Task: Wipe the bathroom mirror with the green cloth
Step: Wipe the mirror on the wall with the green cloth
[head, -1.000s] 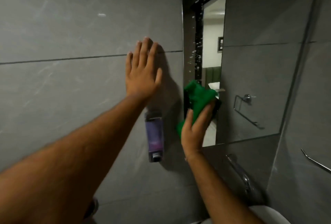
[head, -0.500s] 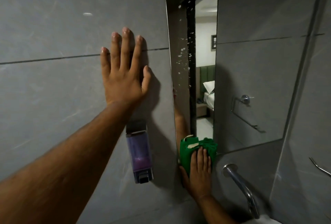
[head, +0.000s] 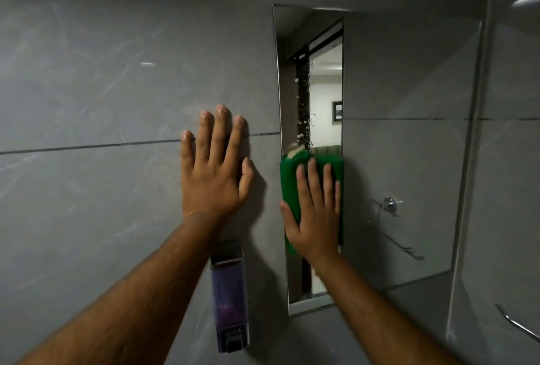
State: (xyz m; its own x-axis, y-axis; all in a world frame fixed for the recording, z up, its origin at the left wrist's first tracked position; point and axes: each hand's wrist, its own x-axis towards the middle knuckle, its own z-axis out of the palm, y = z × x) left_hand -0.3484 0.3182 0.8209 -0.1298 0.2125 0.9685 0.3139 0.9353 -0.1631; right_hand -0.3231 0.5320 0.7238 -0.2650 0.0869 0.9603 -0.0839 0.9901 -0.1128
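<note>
Green cloth [head: 292, 177] lies pressed to the mirror [head: 403, 160] under the flat, outspread right hand [head: 314, 215].

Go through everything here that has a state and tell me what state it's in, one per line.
Mirror: water spots above the cloth.
Green cloth: folded, pressed flat on the mirror.
Right hand: flat on the cloth.
Left hand: open, fingers spread, braced on the wall.
Soap dispenser: wall-mounted, purple liquid inside.

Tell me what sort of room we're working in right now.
Most likely a bathroom: large grey wall tiles, a wall-mounted mirror reflecting a chrome towel holder, and a purple liquid soap dispenser fixed to the wall.
</note>
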